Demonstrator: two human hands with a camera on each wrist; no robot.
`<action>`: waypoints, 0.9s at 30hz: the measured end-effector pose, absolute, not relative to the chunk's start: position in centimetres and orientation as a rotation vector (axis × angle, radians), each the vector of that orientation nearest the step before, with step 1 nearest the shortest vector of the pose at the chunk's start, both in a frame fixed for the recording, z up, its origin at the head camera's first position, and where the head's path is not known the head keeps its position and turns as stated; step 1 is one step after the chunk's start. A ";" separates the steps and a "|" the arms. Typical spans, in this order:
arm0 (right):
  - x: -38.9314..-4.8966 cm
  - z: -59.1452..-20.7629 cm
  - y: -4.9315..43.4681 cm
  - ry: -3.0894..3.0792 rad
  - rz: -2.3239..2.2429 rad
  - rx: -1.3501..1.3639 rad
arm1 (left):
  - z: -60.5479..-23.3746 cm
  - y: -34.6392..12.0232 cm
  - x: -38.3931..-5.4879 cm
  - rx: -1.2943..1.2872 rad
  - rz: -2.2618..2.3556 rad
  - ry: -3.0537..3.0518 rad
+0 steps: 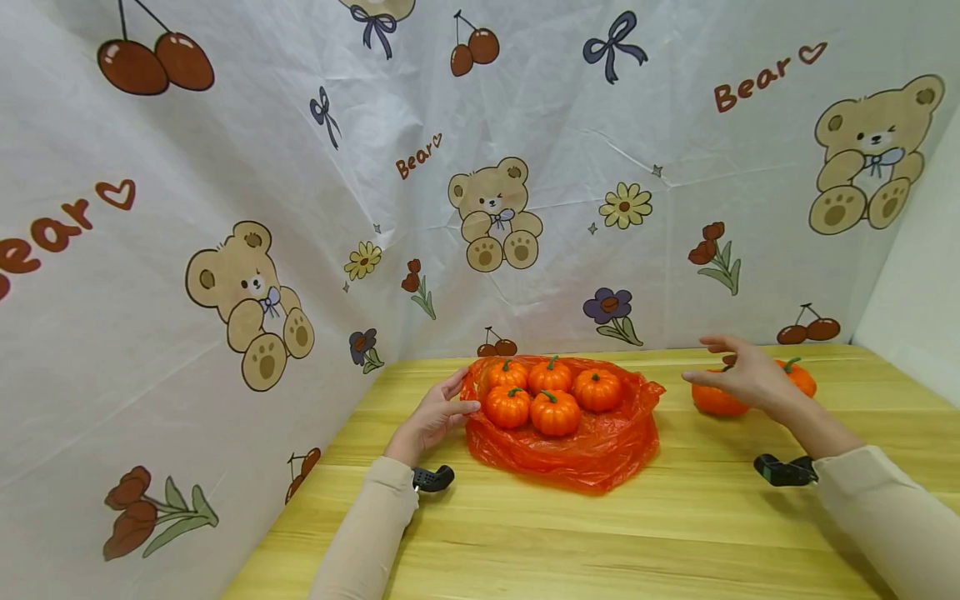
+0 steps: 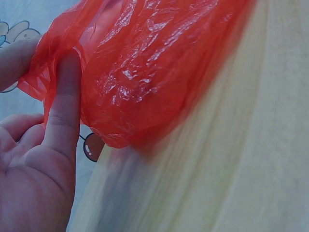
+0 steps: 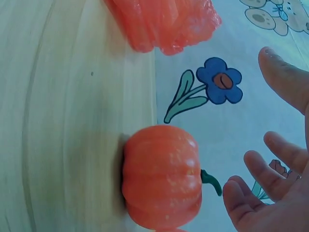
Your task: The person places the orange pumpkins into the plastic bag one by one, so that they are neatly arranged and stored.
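Note:
A thin red plastic bag (image 1: 570, 467) lies spread open on the table, with several small orange toy pumpkins (image 1: 555, 414) grouped inside it. At its left side, my left hand (image 1: 431, 421) pinches the rim between thumb and fingers; the left wrist view shows the film (image 2: 140, 82) gathered there. Off to the right, my right hand (image 1: 757, 382) hovers over a loose pumpkin (image 1: 716, 403), its fingers spread and holding nothing. In the right wrist view that pumpkin (image 3: 161, 176) has a green stem close to the fingertips, apart from them. Another pumpkin (image 1: 801, 379) is partly hidden behind the right hand.
A light wooden table (image 1: 525, 542) carries everything. Behind and to the left hangs a white cloth (image 1: 555, 108) printed with bears, cherries and flowers, meeting the table's back edge. A plain white wall (image 1: 922, 292) bounds the right side. Each wrist bears a black device (image 1: 783, 470).

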State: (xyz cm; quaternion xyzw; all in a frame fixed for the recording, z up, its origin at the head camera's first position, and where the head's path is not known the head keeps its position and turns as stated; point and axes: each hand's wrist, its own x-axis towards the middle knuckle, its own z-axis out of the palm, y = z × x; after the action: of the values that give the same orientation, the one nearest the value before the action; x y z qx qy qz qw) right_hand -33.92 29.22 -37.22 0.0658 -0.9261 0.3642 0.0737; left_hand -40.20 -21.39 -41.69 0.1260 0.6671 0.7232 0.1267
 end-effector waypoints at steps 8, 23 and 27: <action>-34.0 -37.1 30.7 -2.781 1.076 0.174 | -41.6 -21.6 -40.3 0.377 2.091 1.947; -34.7 -38.9 31.9 -2.815 1.081 0.176 | -41.7 -21.6 -40.3 0.374 2.101 1.937; -35.0 -39.7 31.9 -2.794 1.102 0.204 | -41.7 -21.6 -40.2 0.371 2.096 1.948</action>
State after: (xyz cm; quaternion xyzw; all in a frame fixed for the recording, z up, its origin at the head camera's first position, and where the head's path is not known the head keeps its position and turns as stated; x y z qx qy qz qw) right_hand -35.02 31.90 -39.72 0.0678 -0.9261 0.3654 0.0656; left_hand -40.24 -21.60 -41.70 0.1274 0.6696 0.7205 0.1277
